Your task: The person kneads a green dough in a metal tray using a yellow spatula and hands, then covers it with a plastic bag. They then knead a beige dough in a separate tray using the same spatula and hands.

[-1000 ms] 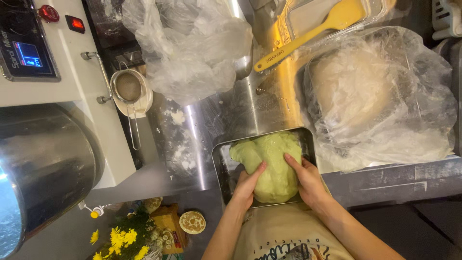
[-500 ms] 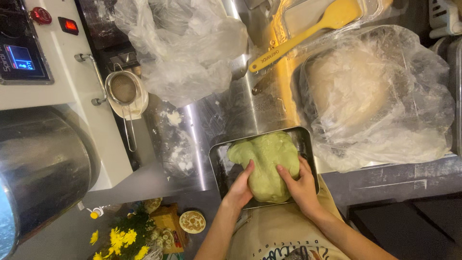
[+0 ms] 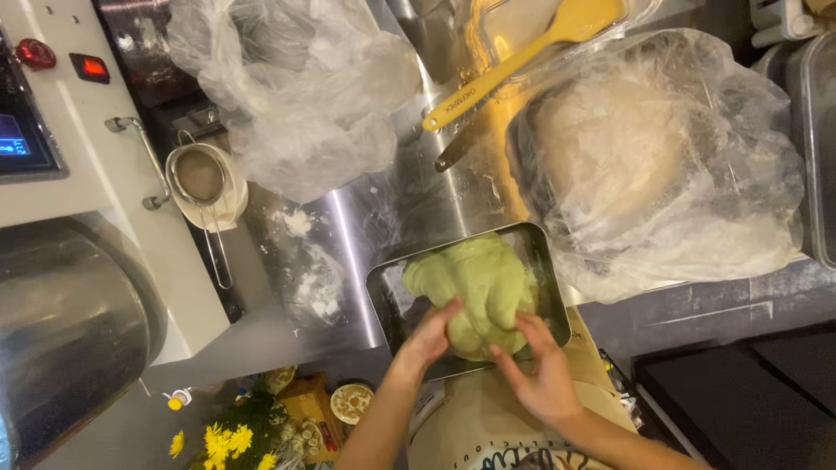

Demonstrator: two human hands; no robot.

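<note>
A lump of green dough (image 3: 475, 292) sits in a metal tray (image 3: 550, 287) at the front edge of the steel worktop (image 3: 409, 204). The left hand (image 3: 431, 333) cups the dough's near left side, fingers curled against it, and the right hand (image 3: 542, 370) lies half open with its fingertips on the near right side. To gather the dough well, both hands should press inward evenly and low down, keeping the soft mass inside the tray and away from the plastic-wrapped pale dough (image 3: 627, 148) nearby.

Dough (image 3: 477, 287) in tray (image 3: 550, 277), bag (image 3: 662, 165) right
</note>
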